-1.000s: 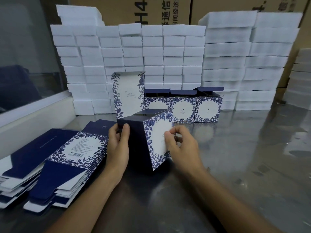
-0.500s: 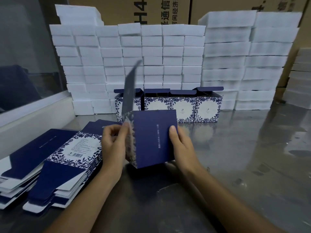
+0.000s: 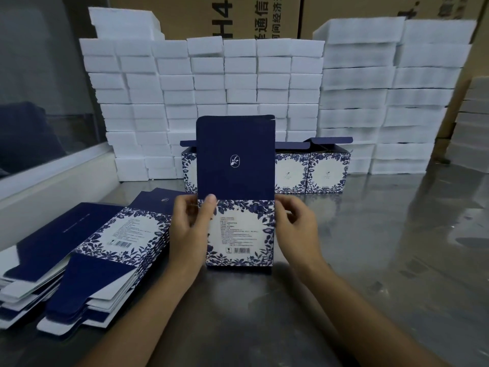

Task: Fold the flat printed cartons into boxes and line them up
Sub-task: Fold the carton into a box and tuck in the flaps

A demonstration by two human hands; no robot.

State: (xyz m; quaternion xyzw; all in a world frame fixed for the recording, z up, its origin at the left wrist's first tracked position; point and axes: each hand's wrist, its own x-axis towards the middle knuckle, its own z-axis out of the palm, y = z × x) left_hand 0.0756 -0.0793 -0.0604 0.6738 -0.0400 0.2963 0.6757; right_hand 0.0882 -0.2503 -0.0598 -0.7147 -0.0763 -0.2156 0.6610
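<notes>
The left hand (image 3: pixel 189 231) has its grip closed on the carton (image 3: pixel 238 229): the thumb lies across the front at the seam where the navy lid flap meets the floral panel, and the other fingers curl round the left edge. The right hand (image 3: pixel 296 229) sits at the carton's right edge with fingers loosely curled; whether they pinch the edge or only touch it cannot be told. Both forearms reach in from below.

The carton stands upright on the tabletop (image 3: pixel 370 260), its lid flap raised straight up and its barcode panel facing the camera. Just left of it lie stacks of flat cartons (image 3: pixel 111 247). Behind it stands a row of folded boxes (image 3: pixel 326 172) with lids open; their insides are not visible. Behind them rise stacks of white foam blocks (image 3: pixel 238 83).
</notes>
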